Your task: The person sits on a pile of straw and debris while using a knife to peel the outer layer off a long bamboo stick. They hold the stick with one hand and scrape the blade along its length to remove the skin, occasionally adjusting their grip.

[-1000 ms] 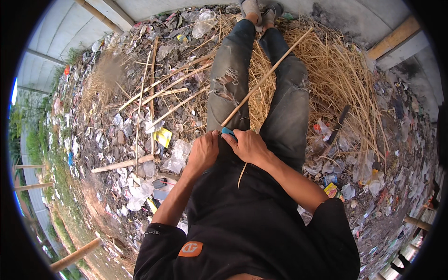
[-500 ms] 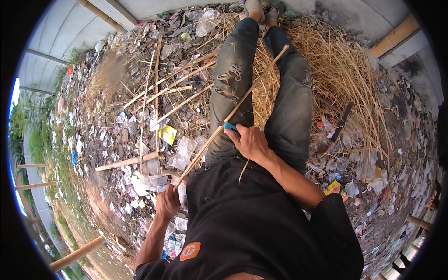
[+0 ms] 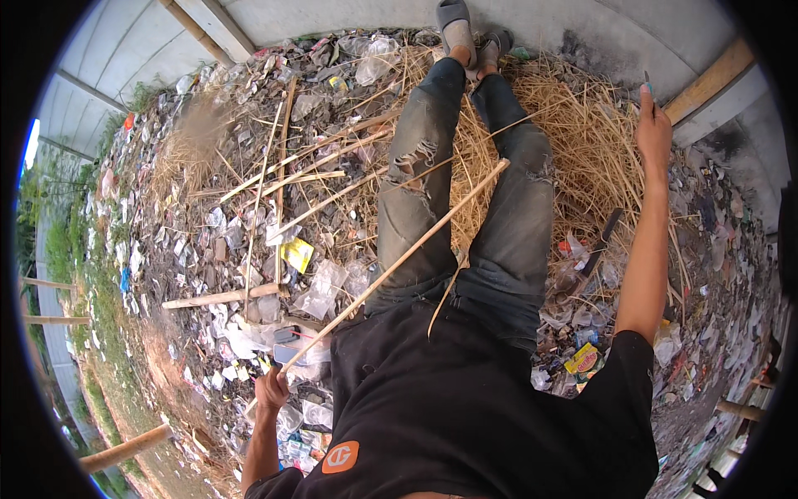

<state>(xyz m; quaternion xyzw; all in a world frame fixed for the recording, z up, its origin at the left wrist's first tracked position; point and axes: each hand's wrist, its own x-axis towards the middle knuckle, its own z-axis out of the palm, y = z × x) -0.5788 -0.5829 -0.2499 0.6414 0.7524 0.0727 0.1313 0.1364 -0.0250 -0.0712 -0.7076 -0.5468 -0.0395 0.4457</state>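
Note:
My left hand [image 3: 271,388], low on the left beside my body, is closed round the near end of a long pale bamboo strip [image 3: 399,262]. The strip slants across my thighs, its far end above my right leg. My right hand [image 3: 653,133] is raised far out to the right, apart from the strip, with the arm stretched. It is closed on a small blue-handled knife [image 3: 647,81], mostly hidden by the fingers. A curled bamboo shaving [image 3: 445,298] lies on my lap. Another thin shaving [image 3: 474,147] crosses above my legs.
A heap of straw-like shavings [image 3: 582,141] lies under and beside my legs. Several bamboo pieces [image 3: 283,179] lie on littered ground to the left, near a short bamboo pole [image 3: 224,296]. A dark flat bar [image 3: 603,239] rests at right. A grey wall [image 3: 549,25] stands beyond my feet.
My right hand has swung from the strip over my lap out to the far right, carrying the knife. My left hand has drawn the strip back toward me, down and left.

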